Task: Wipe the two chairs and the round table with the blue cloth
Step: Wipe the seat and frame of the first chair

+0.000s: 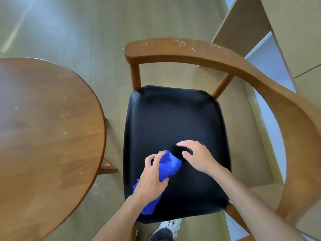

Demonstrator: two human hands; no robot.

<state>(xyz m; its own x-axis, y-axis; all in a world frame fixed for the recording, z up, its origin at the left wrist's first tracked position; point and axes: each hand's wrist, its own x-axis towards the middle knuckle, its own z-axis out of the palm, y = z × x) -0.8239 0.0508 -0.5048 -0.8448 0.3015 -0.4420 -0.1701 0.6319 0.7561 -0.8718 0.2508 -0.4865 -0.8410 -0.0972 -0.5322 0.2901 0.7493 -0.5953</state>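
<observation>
Cloth (169, 165), blue, bunched on black seat (175, 122) of 1 wooden chair (191, 53), near front-left corner. L hand (152, 181) lies over it, fingers closed on the cloth. R hand (198, 157) just beside, fingers spread and curled, tips on seat, holding nothing. Round table (43, 136) left of chair, apart; pale specks on tabletop and armrest.

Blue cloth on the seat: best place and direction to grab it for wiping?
Grip the bunched middle of the blue cloth, coming from above with a palm-down pinch. It lies crumpled on the flat black seat, so no edge lifts clear. The left hand already covers its near half; the right hand hovers empty beside it.
</observation>
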